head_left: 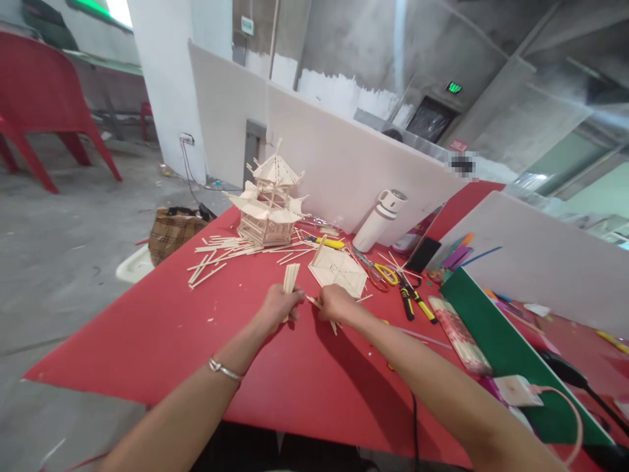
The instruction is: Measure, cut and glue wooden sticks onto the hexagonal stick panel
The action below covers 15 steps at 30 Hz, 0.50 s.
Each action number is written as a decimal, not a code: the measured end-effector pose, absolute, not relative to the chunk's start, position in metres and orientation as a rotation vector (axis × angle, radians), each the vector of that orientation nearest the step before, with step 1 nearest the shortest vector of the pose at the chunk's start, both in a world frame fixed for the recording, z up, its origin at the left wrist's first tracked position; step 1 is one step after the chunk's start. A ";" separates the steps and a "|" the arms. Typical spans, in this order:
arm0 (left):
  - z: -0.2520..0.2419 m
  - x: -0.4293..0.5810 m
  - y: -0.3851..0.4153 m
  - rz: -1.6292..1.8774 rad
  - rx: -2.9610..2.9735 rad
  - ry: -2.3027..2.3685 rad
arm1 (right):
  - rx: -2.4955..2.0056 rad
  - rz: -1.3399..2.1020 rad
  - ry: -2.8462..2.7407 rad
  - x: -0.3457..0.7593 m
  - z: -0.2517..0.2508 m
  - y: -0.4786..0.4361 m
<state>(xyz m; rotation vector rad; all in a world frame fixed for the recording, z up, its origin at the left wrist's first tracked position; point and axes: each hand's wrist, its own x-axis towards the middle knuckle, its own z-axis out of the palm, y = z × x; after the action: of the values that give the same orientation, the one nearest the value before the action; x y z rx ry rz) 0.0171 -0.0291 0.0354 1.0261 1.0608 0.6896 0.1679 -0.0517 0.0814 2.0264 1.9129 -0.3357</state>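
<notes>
My left hand [282, 303] is closed around a bundle of flat wooden sticks [291, 278] that stands up out of the fist. Just to its right, my right hand [337, 303] has its fingers closed on a thin wooden stick [313, 301], whose ends poke out beside the fingers. Directly beyond the right hand lies a flat hexagonal wooden panel [341, 267] with lines on its face and an upright stick at one edge. Farther back stands a two-tiered pagoda model [269, 206] built of wooden sticks.
Loose sticks [211, 259] lie around the pagoda. A yellow utility knife [330, 243], scissors [386, 273], pliers [415, 298] and a white flask [378, 223] stand or lie behind and right. A packet of sticks [459, 334] rests by the green divider [491, 328].
</notes>
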 end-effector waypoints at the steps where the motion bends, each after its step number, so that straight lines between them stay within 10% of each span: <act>1: 0.035 0.016 -0.028 0.732 1.005 1.064 | 2.023 -0.343 1.928 0.168 0.080 -0.052; 15: 0.033 0.066 0.008 1.060 0.798 1.055 | 2.359 -0.185 2.012 0.279 0.152 0.048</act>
<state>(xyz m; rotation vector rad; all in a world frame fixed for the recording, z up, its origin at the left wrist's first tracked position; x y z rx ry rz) 0.0659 0.0078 0.0333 0.7981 1.0551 1.0597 0.2785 0.0477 0.1515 2.3591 2.0124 -0.1853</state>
